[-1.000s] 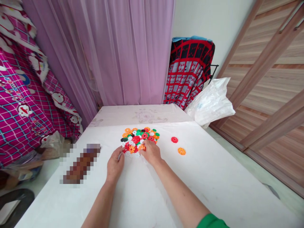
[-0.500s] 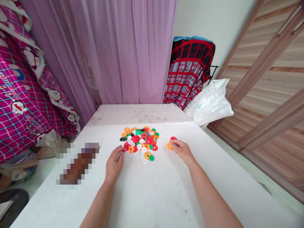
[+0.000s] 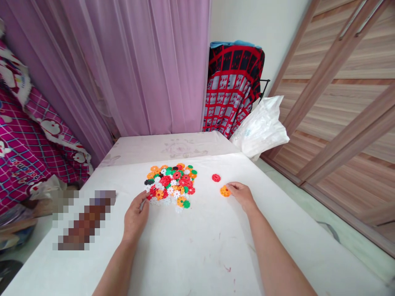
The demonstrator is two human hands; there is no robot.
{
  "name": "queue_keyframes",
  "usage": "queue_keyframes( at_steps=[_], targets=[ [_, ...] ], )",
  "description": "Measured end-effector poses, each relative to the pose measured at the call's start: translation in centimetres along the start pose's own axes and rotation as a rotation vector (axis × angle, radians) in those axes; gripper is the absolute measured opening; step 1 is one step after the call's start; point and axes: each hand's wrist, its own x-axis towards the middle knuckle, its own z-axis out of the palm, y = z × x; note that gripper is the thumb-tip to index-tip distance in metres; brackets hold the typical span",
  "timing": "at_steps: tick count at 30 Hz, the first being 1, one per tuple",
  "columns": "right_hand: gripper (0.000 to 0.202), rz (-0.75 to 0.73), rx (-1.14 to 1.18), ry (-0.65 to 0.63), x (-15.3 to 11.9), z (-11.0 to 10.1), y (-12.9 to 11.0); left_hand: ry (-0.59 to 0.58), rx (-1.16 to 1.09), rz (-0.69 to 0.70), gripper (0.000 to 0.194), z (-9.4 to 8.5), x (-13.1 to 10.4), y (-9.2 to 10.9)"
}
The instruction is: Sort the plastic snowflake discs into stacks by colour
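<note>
A pile of small notched discs (image 3: 171,181) in red, orange, white, green and black lies on the white-covered table. At its lower left edge is my left hand (image 3: 135,213), thumb and fingertips close together beside a red disc; whether it grips anything is too small to tell. My right hand (image 3: 242,195) pinches the right edge of an orange disc (image 3: 225,190) low over the table, right of the pile. Just above and left of that disc, a red disc (image 3: 216,178) lies by itself.
A blurred-out patch (image 3: 88,220) covers something on the table's left side. A white plastic bag (image 3: 261,127) stands at the back right corner, by a chair draped in red checked cloth (image 3: 231,86). Purple curtains (image 3: 148,65) hang behind; a wooden wardrobe (image 3: 336,107) is at the right.
The view has turned slightly to the right. My right hand has moved right and nearer with the orange disc, away from the red one. My left hand remains at the pile's edge.
</note>
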Motion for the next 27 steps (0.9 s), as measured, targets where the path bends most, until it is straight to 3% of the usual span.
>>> queue_keyframes(
  at_steps=[8,12,16,27],
  targets=[
    [0.030,-0.107,-0.361,0.022,0.3,-0.6,0.8,-0.011,0.000,-0.006,0.035,0.0,0.0,0.0],
    [0.038,-0.176,-0.517,-0.070,-0.8,-1.1,0.2,-0.008,-0.005,-0.001,0.035,-0.1,0.0,-0.1],
    [0.043,-0.336,-0.628,-0.131,-1.7,-1.0,-0.4,-0.004,-0.003,0.010,0.035,-0.1,0.0,0.0],
    [0.035,-0.361,-0.696,-0.122,-2.2,-0.5,-0.9,0.011,-0.025,0.011,0.032,0.0,-0.1,0.0]
  ],
)
